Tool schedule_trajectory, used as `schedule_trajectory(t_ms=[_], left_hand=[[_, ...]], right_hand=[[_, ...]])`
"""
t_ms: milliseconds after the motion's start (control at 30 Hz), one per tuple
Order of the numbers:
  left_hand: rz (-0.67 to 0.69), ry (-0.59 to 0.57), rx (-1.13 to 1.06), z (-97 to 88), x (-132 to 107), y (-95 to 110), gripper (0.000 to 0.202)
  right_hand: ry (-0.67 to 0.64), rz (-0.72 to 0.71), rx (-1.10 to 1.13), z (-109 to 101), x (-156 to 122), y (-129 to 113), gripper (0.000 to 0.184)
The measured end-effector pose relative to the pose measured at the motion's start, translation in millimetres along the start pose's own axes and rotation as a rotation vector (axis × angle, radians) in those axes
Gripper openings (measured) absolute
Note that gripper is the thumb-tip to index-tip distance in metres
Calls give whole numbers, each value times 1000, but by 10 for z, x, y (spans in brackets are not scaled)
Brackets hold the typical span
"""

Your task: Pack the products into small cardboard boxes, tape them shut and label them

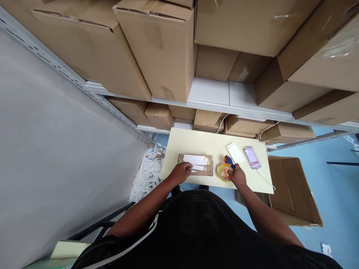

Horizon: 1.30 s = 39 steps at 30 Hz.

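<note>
On the pale tabletop lies a flat brown cardboard package [209, 172] with a white label [194, 159] and shiny clear tape on it. My left hand [181, 173] is at its left front part, fingers bent together with the tips on the label's lower edge; anything pinched between them is too small to make out. To the right, my right hand [238, 176] is closed around a tape dispenser [226, 161], orange and blue, carrying a roll of yellowish clear tape. The dispenser is right of the package and apart from it.
A white pad [235, 152] and a blurred-out phone [251, 157] with a cable lie on the table [182, 140]. Shelves of cardboard boxes [157, 48] rise behind it. Paper strips [146, 172] heap at left; an open carton [294, 190] stands right.
</note>
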<state>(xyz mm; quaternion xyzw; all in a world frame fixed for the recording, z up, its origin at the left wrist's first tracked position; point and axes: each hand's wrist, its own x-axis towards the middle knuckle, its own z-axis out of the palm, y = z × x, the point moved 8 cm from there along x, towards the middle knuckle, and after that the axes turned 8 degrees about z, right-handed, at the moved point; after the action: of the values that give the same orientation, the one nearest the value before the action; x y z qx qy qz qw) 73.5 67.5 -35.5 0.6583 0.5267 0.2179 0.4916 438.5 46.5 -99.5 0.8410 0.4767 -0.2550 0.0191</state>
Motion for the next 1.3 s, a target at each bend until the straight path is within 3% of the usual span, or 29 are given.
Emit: schedule_trajectory(t_ms=[100, 233, 367, 467, 633, 833, 1033, 1200, 1300], left_hand=[[-90, 33, -216, 11, -36, -76, 26], [-156, 68, -507, 24, -56, -50, 44], [-169, 65, -727, 20, -70, 50, 46], [-174, 156, -755, -76, -114, 26, 34], [-208, 264, -997, -143, -202, -101, 50], [-159, 335, -886, -285, -234, -53, 52], [-159, 269, -1165, -236, -216, 102, 56], [-131, 227, -1196, -185, -193, 205, 51], [-132, 246, -1118, -190, -174, 185, 42]], right_hand=[[141, -149, 115, -402, -287, -222, 38], [301, -603, 77, -782, -850, -1073, 47], [318, -898, -93, -724, -1327, -1901, 56], [299, -968, -170, -603, -1496, -2223, 60], [282, -1004, -254, -512, -1569, -2379, 59], [310, -989, -275, -537, -1554, -2440, 55], [303, -1014, -121, -564, -1545, -2374, 60], [261, -1005, 36, -582, -1519, -2266, 64], [269, -999, 23, -604, -1522, -2236, 64]])
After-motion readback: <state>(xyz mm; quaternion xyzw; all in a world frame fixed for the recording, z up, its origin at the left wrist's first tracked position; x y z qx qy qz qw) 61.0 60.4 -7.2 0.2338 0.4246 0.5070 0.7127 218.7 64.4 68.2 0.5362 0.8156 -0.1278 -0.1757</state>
